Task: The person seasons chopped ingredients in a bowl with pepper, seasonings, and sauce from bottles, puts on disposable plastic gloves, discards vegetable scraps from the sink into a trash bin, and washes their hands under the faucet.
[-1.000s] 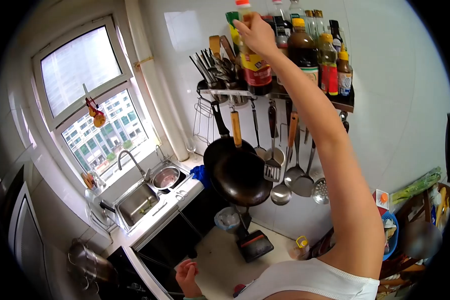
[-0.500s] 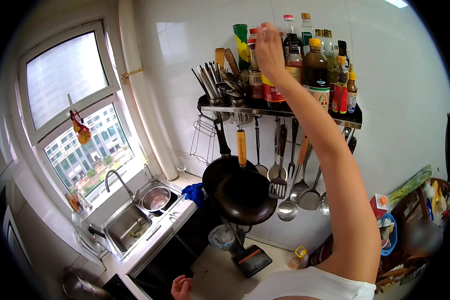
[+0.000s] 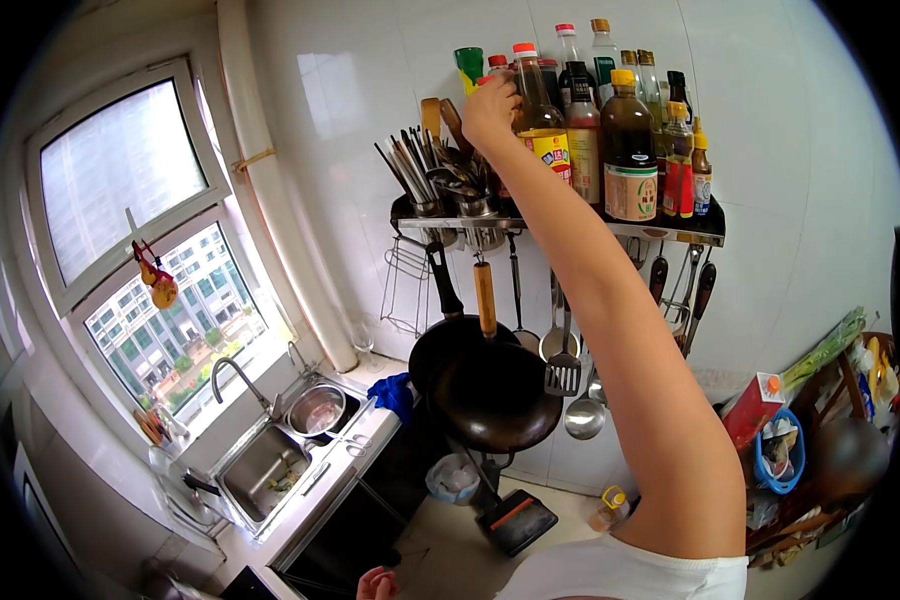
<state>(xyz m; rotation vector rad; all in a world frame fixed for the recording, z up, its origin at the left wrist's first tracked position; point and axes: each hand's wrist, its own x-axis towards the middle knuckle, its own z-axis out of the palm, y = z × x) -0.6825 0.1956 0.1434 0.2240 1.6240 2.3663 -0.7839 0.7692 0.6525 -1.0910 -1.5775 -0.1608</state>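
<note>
My right hand (image 3: 492, 112) reaches up to the wall shelf (image 3: 560, 226), its fingers curled round the top of a red-capped bottle (image 3: 485, 80). Most of that bottle is hidden behind my hand and forearm. Just right of it stands a taller red-capped bottle (image 3: 544, 146) with a yellow and red label. Further along the shelf is a large dark bottle (image 3: 632, 140) with a yellow cap. At the bottom edge of the view, my left hand (image 3: 377, 583) hangs low with its fingers curled in, partly cut off, and nothing shows in it.
Chopsticks (image 3: 408, 170) and spoons stand in metal holders at the shelf's left end. Two pans, including a dark wok (image 3: 498, 395), and several utensils hang below. At left is a sink (image 3: 265, 470) with a metal pot (image 3: 317, 409). A dustpan (image 3: 517, 522) lies on the floor.
My right hand has moved left and down, from the taller red-capped bottle to the shorter one beside it. My left hand has dropped slightly lower in view.
</note>
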